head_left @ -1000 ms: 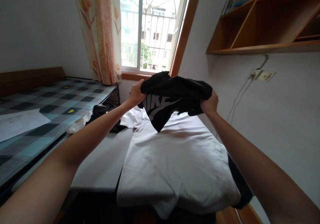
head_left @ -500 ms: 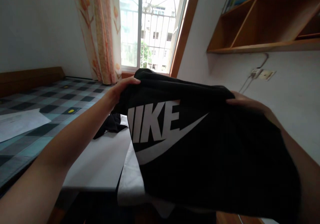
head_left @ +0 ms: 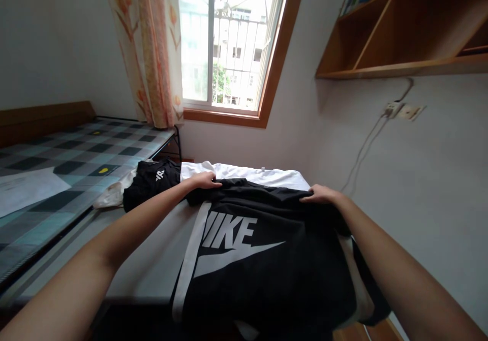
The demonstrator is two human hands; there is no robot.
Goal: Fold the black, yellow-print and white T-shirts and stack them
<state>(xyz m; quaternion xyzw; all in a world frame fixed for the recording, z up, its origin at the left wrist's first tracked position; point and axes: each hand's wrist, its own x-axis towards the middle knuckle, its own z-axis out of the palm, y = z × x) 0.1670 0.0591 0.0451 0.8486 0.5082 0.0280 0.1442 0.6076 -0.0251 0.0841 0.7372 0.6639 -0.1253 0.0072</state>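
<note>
A black garment (head_left: 267, 270) with white NIKE lettering, a swoosh and white side bands is spread between my hands. Its upper part lies on a pale table (head_left: 152, 249), and the lower part hangs over the front edge. My left hand (head_left: 206, 180) pinches the garment's far left corner. At the far right corner, my right hand (head_left: 319, 194) grips the cloth, fingers closed. Just beyond the garment lies a white cloth (head_left: 263, 174). A bunched black garment (head_left: 147, 183) with a small white print sits left of my left hand.
A bed (head_left: 80, 153) with a checked cover and a paper sheet (head_left: 30, 188) on it stands at the left. Behind are a curtain (head_left: 156, 51) and a barred window. Wooden shelves (head_left: 412, 31) hang at upper right, above a wall socket (head_left: 394, 109) with cables.
Both hands have lowered the black garment and moved it away from the camera, onto the table. The white cloth beyond it and more of the bunched black garment now show.
</note>
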